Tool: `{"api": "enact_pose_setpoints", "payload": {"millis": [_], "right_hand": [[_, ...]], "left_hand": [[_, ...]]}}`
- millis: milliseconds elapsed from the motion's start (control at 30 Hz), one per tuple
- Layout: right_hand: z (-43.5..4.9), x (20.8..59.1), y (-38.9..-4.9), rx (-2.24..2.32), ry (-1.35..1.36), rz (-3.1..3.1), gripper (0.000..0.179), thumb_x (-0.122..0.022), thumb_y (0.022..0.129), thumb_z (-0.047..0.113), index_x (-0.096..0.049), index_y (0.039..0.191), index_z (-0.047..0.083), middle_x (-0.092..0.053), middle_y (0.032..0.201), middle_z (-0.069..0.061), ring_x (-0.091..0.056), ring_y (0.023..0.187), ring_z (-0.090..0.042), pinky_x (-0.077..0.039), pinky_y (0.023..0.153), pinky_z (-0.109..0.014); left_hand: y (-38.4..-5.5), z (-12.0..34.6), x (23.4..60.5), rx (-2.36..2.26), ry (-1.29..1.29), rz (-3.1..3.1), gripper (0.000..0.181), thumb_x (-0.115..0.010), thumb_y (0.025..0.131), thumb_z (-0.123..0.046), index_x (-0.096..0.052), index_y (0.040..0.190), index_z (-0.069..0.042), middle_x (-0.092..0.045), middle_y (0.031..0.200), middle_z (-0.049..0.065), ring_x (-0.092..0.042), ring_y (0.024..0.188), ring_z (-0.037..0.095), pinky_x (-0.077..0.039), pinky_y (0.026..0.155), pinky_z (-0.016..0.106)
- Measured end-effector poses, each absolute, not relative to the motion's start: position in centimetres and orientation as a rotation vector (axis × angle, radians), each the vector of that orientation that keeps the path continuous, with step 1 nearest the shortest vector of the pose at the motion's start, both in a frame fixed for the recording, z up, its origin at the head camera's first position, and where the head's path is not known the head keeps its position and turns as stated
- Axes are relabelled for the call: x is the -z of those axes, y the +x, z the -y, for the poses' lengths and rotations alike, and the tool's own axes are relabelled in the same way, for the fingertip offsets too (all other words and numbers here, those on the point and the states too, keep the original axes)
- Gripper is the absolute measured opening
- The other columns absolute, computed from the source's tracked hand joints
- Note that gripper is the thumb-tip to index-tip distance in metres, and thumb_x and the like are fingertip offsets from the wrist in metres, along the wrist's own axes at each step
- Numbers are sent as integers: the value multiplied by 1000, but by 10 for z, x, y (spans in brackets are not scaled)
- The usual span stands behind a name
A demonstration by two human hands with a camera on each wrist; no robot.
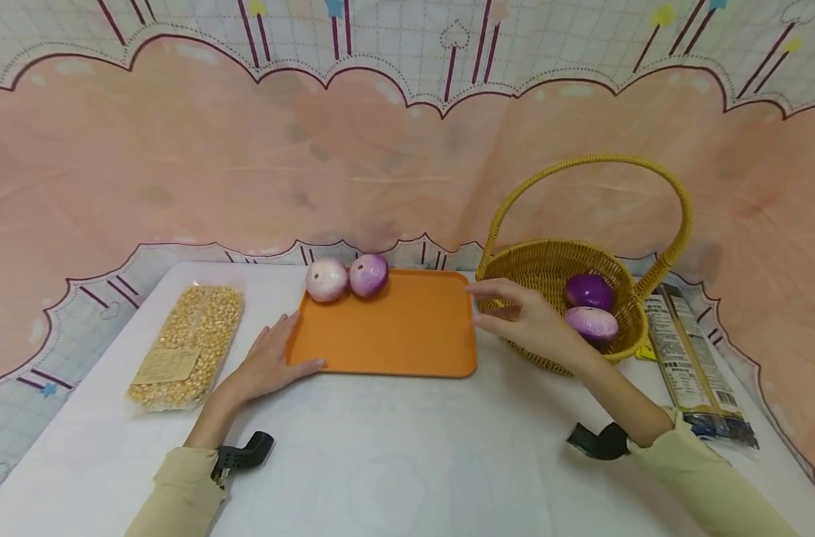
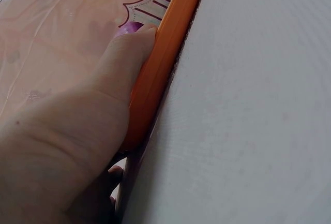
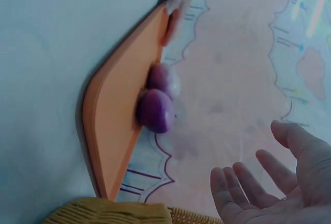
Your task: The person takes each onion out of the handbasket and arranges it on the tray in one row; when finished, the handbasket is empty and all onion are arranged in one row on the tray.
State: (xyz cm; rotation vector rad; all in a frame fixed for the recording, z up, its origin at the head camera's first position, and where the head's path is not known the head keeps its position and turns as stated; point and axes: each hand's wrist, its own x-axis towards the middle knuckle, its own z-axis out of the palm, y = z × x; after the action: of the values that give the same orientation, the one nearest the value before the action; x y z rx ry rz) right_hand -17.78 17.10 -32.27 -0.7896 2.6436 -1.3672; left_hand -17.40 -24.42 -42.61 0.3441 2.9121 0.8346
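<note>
An orange tray (image 1: 394,328) lies flat on the table with two purple-and-white onions, a paler one (image 1: 326,280) and a darker one (image 1: 369,275), side by side at its back left. My left hand (image 1: 271,362) rests at the tray's front left corner, fingers along the left side and thumb (image 2: 142,40) on the front rim. Between the tray and a yellow wicker basket (image 1: 548,261), my right hand (image 1: 524,317) hovers with nothing in it, fingers apart in the right wrist view. Inside the basket sit a dark purple onion (image 1: 589,291) and a lighter one (image 1: 591,324).
A clear bag of corn kernels (image 1: 191,343) lies on the left of the table. Right of the basket is a flat printed package (image 1: 694,365). The basket's tall handle (image 1: 598,159) arches above it. A patterned cloth (image 1: 246,164) hangs behind the table.
</note>
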Motion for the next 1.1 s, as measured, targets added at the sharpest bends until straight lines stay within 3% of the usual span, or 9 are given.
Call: {"api": "enact_pose_setpoints", "payload": {"millis": [300,500,600,767,933,1100], "right_hand": [[-196,320,-176,1398,-614,-2701,41,-64,94,28,-58,131,12,-60,133,-11,-58,123,-32,-52,100,-42],[-205,317,-175,1405,-543,-2717,43,-62,95,32,-57,133,13,-59,135,-10,-56,126,-29,-52,91,-13],[-209,315,-176,1416,-502,-2715,45,-62,95,34,-56,134,14,-59,137,-8,-55,127,-28,-48,88,-7],[-220,310,-181,1423,-401,-2731,46,-62,94,39,-55,135,19,-57,138,-3,-54,126,-19,-46,89,-7],[-234,303,-188,1405,-341,-2786,48,-60,94,41,-54,136,19,-56,139,-7,-55,118,-6,-44,88,-4],[-247,298,-195,1396,-269,-2808,50,-59,94,45,-54,137,19,-55,140,-7,-55,108,6,-50,82,-7]], "left_hand": [[-173,243,421,-828,357,-2911,103,-66,85,-54,-15,153,3,-17,158,30,-10,148,47,-4,121,59],[-172,244,420,-836,371,-2908,103,-66,85,-54,-15,153,4,-19,158,30,-12,147,47,-5,121,60],[-172,244,420,-832,371,-2912,103,-66,85,-54,-15,153,4,-19,158,29,-12,148,46,-5,121,60],[-172,244,420,-835,373,-2908,103,-66,85,-54,-14,153,3,-18,158,29,-11,148,46,-4,121,60],[-173,243,421,-839,371,-2904,104,-66,84,-54,-14,153,4,-18,158,30,-11,148,46,-5,121,60],[-173,244,423,-843,360,-2901,104,-67,84,-54,-14,153,3,-17,158,29,-10,148,46,-4,121,59]]}}
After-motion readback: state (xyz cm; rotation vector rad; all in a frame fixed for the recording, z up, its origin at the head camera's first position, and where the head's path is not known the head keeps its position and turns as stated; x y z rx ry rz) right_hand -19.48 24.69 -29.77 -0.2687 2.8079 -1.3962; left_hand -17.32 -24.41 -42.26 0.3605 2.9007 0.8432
